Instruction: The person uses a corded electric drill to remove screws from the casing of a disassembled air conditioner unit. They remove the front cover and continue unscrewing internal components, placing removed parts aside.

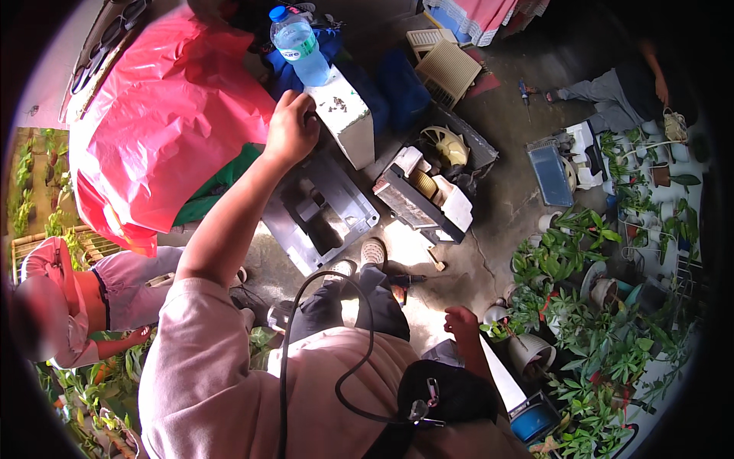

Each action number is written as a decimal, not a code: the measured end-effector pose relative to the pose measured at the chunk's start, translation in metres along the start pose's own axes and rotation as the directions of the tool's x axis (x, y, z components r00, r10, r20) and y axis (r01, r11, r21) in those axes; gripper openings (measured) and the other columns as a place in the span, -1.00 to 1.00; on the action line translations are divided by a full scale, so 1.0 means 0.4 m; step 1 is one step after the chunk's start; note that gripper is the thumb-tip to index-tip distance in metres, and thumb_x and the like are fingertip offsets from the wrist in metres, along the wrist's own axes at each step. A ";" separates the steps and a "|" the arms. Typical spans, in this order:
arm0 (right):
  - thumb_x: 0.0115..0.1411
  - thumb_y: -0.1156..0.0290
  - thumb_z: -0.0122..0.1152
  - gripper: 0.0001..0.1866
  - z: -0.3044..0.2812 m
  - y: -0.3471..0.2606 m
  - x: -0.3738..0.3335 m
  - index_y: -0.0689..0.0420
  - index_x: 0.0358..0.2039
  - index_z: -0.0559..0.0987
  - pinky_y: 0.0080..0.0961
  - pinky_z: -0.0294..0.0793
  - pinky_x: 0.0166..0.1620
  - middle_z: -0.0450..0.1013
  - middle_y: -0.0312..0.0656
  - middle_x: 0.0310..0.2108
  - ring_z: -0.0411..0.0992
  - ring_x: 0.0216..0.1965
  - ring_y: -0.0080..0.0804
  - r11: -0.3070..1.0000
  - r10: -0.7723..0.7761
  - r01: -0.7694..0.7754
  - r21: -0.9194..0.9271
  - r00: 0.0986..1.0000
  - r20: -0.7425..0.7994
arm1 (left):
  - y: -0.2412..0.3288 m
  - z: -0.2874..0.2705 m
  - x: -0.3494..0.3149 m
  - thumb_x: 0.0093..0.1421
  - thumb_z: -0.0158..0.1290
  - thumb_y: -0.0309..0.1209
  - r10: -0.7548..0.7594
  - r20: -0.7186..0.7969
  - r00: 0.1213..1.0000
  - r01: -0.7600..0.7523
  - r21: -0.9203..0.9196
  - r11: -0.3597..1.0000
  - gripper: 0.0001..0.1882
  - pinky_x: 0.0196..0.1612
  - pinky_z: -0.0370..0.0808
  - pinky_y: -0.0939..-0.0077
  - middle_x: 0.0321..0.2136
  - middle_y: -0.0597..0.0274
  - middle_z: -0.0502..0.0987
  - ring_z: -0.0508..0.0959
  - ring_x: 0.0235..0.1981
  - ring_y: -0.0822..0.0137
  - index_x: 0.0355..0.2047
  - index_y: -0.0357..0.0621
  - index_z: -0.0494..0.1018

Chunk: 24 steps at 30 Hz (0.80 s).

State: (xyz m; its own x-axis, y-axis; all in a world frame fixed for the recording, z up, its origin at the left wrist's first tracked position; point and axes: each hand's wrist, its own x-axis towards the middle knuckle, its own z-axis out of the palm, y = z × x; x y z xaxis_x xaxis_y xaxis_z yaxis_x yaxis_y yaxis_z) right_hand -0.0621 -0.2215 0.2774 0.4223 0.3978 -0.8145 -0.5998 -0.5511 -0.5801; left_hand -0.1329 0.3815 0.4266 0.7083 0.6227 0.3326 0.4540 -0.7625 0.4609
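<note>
My left hand (290,128) reaches out over the left edge of a narrow white block (341,115), fingers curled closed; whatever they hold, if anything, is hidden. Small dark pieces, too tiny to name, lie scattered on the block's top. A clear water bottle (300,47) with a blue cap stands at its far end. My right hand (461,321) is held low beside my body, its fingers curled in, and I cannot see what is inside them. Below the block, a grey plastic housing panel (325,206) with cut-outs lies on the floor. Right of it sits an opened appliance (430,187) with a cream fan wheel.
Pink plastic sheeting (176,115) covers a pile at left. A power tool (401,289) lies by my shoes. People sit at left (73,306) and far right (619,99), the latter near another opened appliance (564,164). Potted plants (573,306) crowd the right side.
</note>
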 end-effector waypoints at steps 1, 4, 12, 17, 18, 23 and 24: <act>0.27 0.55 0.28 -0.82 0.010 -0.053 0.001 0.24 -0.11 0.63 -0.59 0.53 -0.28 0.52 -0.31 -0.41 0.49 -0.40 -0.58 0.994 -0.107 0.107 -0.001 0.994 -0.004 | 0.022 -0.059 -0.025 0.05 0.13 -0.68 -0.011 -0.017 1.000 0.010 -0.070 0.998 -0.73 -0.18 0.58 0.21 -0.21 0.03 0.49 0.59 -0.25 0.02 -0.20 -0.22 0.52; 0.29 0.60 0.28 -0.83 0.039 -0.269 -0.014 0.26 -0.11 0.63 -0.64 0.50 -0.22 0.53 -0.35 -0.37 0.46 -0.36 -0.64 0.935 -0.351 0.347 -0.070 0.935 -0.053 | 0.086 -0.230 -0.080 0.09 0.15 -0.71 -0.002 -0.159 0.987 -0.030 -0.197 0.980 -0.75 -0.29 0.57 0.47 -0.22 0.12 0.53 0.61 -0.34 0.26 -0.22 -0.22 0.56; 0.28 0.35 0.40 -0.65 0.181 -0.979 -0.320 0.27 -0.03 0.56 -0.25 0.51 -0.04 0.46 -0.08 -0.12 0.45 -0.21 -0.26 -0.007 -0.950 0.996 -0.092 0.022 0.311 | 0.291 -0.621 -0.240 0.22 0.22 -0.57 0.131 -0.253 0.959 -0.234 -0.436 0.869 -0.81 -0.11 0.56 0.35 -0.17 -0.04 0.55 0.58 -0.15 0.20 -0.15 -0.35 0.58; 0.08 -0.05 0.54 -0.18 0.335 -1.064 -0.381 0.18 0.23 0.50 -0.06 0.47 0.14 0.39 0.13 0.11 0.46 0.04 0.06 0.330 -0.089 0.926 0.183 -0.163 0.983 | 0.366 -0.664 -0.375 0.26 0.28 -0.10 0.783 0.273 0.559 0.139 -0.962 0.236 -0.54 0.11 0.56 0.08 0.06 -0.14 0.58 0.58 0.10 -0.12 0.04 -0.15 0.63; 0.05 -0.04 0.56 -0.11 0.366 -1.018 -0.370 0.17 0.28 0.46 -0.07 0.46 0.19 0.36 0.14 0.15 0.44 0.10 0.10 0.404 0.135 0.914 0.030 -0.091 0.987 | 0.397 -0.641 -0.418 0.25 0.30 0.01 0.790 0.256 0.557 0.211 -0.964 0.163 -0.45 0.13 0.55 0.05 0.15 -0.12 0.56 0.56 0.16 -0.20 0.10 -0.08 0.63; -0.04 0.07 0.68 0.01 0.464 -0.856 -0.324 0.31 0.31 0.38 -0.21 0.47 0.20 0.35 0.11 0.20 0.44 0.16 0.05 0.669 0.171 0.737 -0.099 -0.023 0.985 | 0.452 -0.659 -0.529 0.36 0.21 -0.26 0.467 0.189 0.864 0.112 -0.976 0.188 -0.76 0.27 0.38 -0.25 0.16 -0.06 0.58 0.48 0.25 -0.30 -0.10 -0.11 0.73; -0.03 0.07 0.68 0.01 0.474 -0.854 -0.317 0.32 0.31 0.38 -0.21 0.48 0.19 0.36 0.10 0.18 0.45 0.14 0.04 0.652 0.168 0.755 -0.071 -0.053 0.984 | 0.464 -0.648 -0.540 0.34 0.23 -0.31 0.450 0.054 0.891 -0.047 -0.977 0.210 -0.81 0.29 0.37 -0.26 0.16 0.00 0.59 0.49 0.26 -0.29 -0.16 -0.10 0.74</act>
State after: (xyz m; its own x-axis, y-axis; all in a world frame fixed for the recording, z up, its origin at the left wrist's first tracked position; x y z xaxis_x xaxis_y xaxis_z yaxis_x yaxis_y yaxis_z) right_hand -0.0397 0.0555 0.5798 -0.7922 0.6083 -0.0489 -0.0238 -0.1109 -0.9936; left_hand -0.3419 0.1510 0.6537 0.8651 0.2020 0.4592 -0.4656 -0.0178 0.8848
